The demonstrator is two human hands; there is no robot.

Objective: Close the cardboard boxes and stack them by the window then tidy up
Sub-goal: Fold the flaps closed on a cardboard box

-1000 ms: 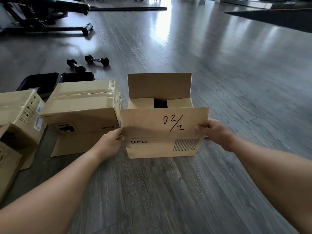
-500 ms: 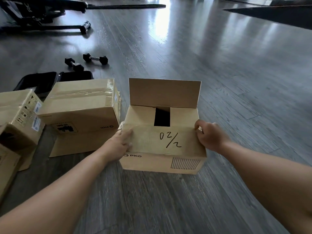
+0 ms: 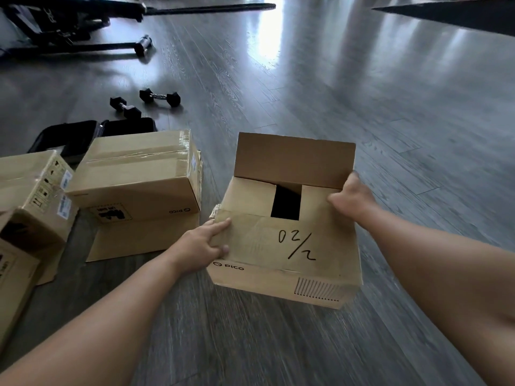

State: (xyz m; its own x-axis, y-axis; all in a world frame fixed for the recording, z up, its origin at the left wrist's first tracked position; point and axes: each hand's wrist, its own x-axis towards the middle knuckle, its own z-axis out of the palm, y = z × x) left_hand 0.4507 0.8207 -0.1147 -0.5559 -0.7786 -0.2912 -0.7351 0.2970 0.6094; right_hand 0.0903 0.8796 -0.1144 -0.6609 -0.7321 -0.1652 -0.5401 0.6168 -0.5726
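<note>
Floorboards (image 3: 390, 135); box (image 3: 320, 291) flaps under fingers (image 3: 220, 227).

four cardboard boxes (image 3: 284, 235), two dumbbells (image 3: 159, 97), two hands (image 3: 200, 246)

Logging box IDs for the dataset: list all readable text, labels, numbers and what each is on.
"02/2": handwritten in black on the near top flap of the open box.
"PICO" with logo: printed on that box's front face.
"PICO" with logo, upside down: front of the taped box.
Black graphic label on the taped box: too blurred to read.
Stickers and symbols on the left box: too small to read.
</note>
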